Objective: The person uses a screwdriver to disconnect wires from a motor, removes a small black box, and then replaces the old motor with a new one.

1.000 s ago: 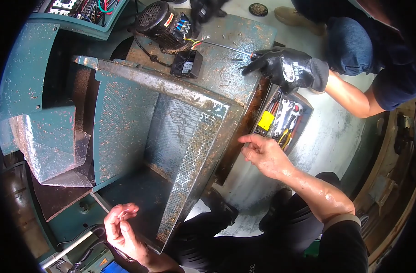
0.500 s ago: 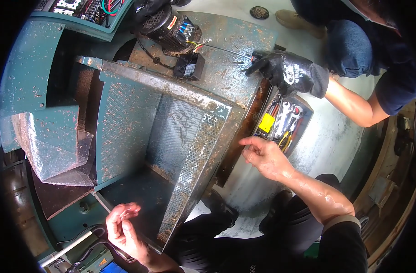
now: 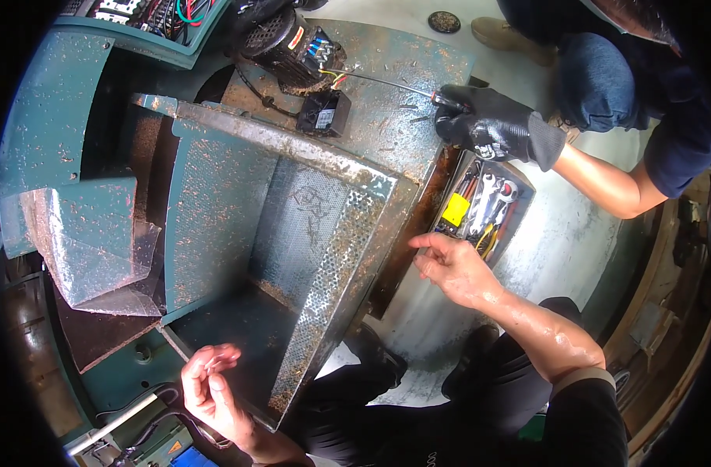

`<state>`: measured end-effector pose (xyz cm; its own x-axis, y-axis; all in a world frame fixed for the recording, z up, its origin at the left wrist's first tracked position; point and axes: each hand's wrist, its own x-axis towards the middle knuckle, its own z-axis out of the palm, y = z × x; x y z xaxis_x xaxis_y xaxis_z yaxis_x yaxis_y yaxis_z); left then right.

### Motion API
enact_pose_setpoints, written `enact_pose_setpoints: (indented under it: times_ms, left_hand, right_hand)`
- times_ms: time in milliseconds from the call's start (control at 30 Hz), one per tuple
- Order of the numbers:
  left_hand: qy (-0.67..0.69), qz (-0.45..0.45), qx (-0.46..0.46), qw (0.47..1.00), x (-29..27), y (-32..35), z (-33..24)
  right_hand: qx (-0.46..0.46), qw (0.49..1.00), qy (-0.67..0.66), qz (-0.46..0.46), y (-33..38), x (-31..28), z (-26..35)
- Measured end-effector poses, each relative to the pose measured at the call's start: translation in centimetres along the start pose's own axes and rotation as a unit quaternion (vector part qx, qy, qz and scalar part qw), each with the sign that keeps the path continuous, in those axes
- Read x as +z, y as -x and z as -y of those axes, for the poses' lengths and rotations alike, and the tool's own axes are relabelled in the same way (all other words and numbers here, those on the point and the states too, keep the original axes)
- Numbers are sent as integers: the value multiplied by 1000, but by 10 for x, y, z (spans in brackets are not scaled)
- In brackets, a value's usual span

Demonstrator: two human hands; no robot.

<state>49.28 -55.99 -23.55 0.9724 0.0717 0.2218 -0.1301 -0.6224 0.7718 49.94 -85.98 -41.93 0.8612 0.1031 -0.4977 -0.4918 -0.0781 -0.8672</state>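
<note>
Head | L hand [image 3: 215,411] half-curled | R hand [image 3: 460,272] idx ptg left

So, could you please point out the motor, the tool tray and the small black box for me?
Motor [image 3: 280,56]: head view, on its dark ribbed body.
Tool tray [image 3: 519,204]: head view, on its right-hand wall.
Small black box [image 3: 324,118]: head view, on its pale label.

Around the metal trough [image 3: 312,210]
With plastic sheet [image 3: 98,257] at nine o'clock, control box [image 3: 161,47] at eleven, electric motor [image 3: 270,48] on metal plate [image 3: 394,70] at twelve, wrenches [image 3: 487,192] in tool tray [image 3: 521,194] near three.
</note>
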Motion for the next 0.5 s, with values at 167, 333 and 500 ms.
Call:
enact_pose_setpoints:
  times_ms: [167,333,500]
  left_hand:
    - [2,-13,-2,1000,1,0,0]
    - [-1,-19,-4,1000,1,1,0]
    - [2,-16,-8,1000,0,0,0]
  right_hand:
    - [2,1000,-2,2,1,0,0]
    - [-5,1000,8,8,1,0,-2]
    - [-7,1000,16,9,1,0,-3]
